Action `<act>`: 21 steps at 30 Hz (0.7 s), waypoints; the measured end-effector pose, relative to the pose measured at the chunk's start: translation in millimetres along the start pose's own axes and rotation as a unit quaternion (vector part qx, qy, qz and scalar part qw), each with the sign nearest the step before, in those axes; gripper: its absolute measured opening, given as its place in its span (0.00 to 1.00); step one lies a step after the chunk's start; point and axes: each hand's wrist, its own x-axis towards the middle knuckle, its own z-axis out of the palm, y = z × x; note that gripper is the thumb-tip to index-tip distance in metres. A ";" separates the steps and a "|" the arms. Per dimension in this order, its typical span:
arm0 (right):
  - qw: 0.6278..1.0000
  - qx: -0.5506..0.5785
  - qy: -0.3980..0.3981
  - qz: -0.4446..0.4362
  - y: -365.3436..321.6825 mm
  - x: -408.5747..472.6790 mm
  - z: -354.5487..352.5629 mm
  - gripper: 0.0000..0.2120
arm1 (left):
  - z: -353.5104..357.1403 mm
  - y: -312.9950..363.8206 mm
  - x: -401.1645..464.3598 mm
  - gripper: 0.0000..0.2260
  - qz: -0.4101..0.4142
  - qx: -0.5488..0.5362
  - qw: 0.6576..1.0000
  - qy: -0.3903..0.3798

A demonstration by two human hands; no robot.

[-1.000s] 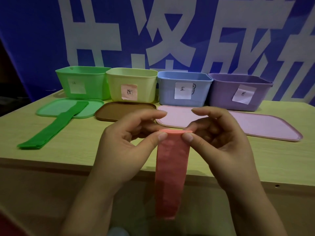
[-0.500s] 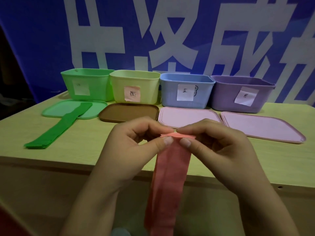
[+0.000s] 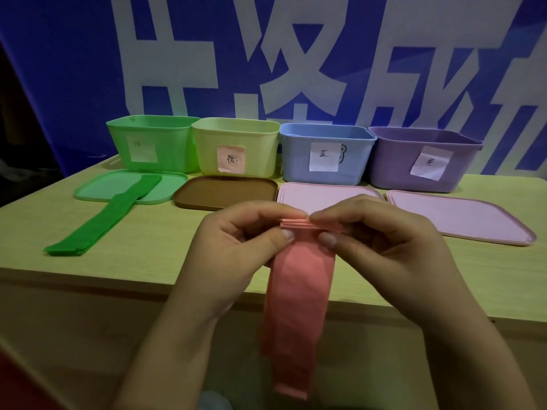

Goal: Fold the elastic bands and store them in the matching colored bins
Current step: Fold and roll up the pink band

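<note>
A pink elastic band [image 3: 299, 306] hangs in front of the table edge, its top end doubled into several layers. My left hand [image 3: 233, 250] and my right hand [image 3: 381, 253] both pinch that top edge between thumb and fingers. A green elastic band [image 3: 100, 220] lies flat at the left, one end on the green lid [image 3: 97, 192]. Along the back stand a green bin [image 3: 148, 145], a yellow-green bin with a pink label [image 3: 236, 146], a blue bin [image 3: 325, 155] and a purple bin [image 3: 426, 161].
In front of the bins lie a brown lid [image 3: 225, 192] and two pink lids [image 3: 319, 196] [image 3: 461, 217]. The wooden table [image 3: 59, 261] ends just below my hands. A blue banner with white characters [image 3: 266, 54] hangs behind.
My fingers have closed in on the band's top edge, which now shows stacked layers. The hanging pink band has swung slightly and reads longer as the view shifted.
</note>
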 end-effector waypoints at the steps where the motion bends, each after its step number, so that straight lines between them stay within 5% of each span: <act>1: 1.000 -0.011 -0.013 -0.009 -0.5 0.5 -2.5 0.10 | 1.3 -0.6 0.6 0.13 -0.007 -0.006 1.000 0.006; 10: 0.995 -0.072 0.017 -0.073 7.5 -0.6 4.7 0.15 | 3.0 -8.1 -0.2 0.09 -0.136 -0.045 0.989 -0.032; 21: 0.997 -0.063 0.015 -0.045 7.2 0.5 7.8 0.13 | 8.6 -4.8 -2.9 0.10 -0.170 -0.099 0.980 -0.042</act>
